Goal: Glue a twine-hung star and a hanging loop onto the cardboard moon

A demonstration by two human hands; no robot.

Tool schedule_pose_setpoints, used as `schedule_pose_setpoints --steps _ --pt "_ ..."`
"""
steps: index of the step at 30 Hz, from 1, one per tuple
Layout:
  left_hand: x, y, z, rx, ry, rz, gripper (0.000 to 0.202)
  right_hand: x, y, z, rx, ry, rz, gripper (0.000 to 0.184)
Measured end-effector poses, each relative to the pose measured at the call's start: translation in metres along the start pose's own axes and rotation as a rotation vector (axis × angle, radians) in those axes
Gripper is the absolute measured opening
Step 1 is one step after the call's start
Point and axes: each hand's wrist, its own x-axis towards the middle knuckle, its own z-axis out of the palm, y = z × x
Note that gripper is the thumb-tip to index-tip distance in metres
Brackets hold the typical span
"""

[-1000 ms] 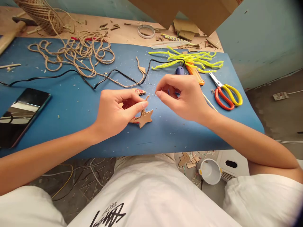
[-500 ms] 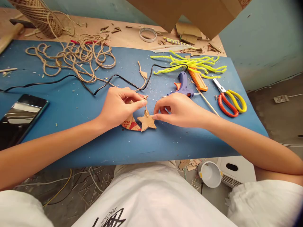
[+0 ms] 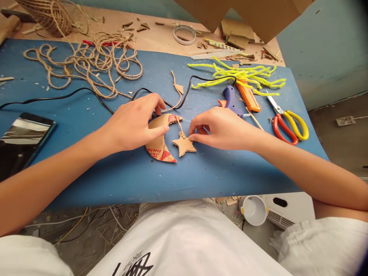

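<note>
A crescent moon cut from printed cardboard (image 3: pixel 156 147) lies flat on the blue mat. Over its upper left part is my left hand (image 3: pixel 135 120), thumb and fingers apart; it seems to rest on the moon without gripping it. A small cardboard star (image 3: pixel 184 146) hangs by a short piece of twine (image 3: pixel 178 123) from the moon's upper tip, with a dab of glue where the twine meets it. My right hand (image 3: pixel 214 128) pinches the star's right point between thumb and forefinger. Fine glue strands stretch from the moon's tip toward this hand.
Beyond my right hand lie a purple glue gun (image 3: pixel 230 99), an orange cutter (image 3: pixel 248 96), neon yellow pipe cleaners (image 3: pixel 244 73) and scissors (image 3: pixel 290 120). Tangled twine (image 3: pixel 97 65) and a black cord (image 3: pixel 83 89) cross the left side, near a phone (image 3: pixel 27 142).
My left thumb and fingers have let go of the twine at the moon's tip and moved left, spreading apart. My right hand stays at the star. The view has shifted slightly.
</note>
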Motion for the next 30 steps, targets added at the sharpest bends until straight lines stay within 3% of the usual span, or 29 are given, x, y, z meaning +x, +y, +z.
schedule_pose_setpoints --steps 8,14,19,25,30 --pt "-0.002 -0.001 0.006 -0.029 -0.033 0.058 0.048 -0.011 -0.002 0.003 0.03 0.025 -0.014 0.018" --pt "-0.002 -0.002 0.006 -0.041 -0.051 0.059 0.053 -0.011 0.002 0.006 0.017 0.17 -0.034 0.021" --pt "-0.011 -0.002 -0.001 -0.006 -0.097 0.116 0.079 0.005 0.004 0.014 -0.016 0.288 -0.051 0.02" --pt "-0.028 -0.018 -0.013 0.055 -0.175 0.292 0.118 0.013 0.001 0.017 -0.038 0.321 -0.101 0.022" --pt "-0.038 -0.018 -0.011 0.198 -0.17 0.384 0.125 0.011 0.004 0.016 -0.109 0.288 -0.127 0.026"
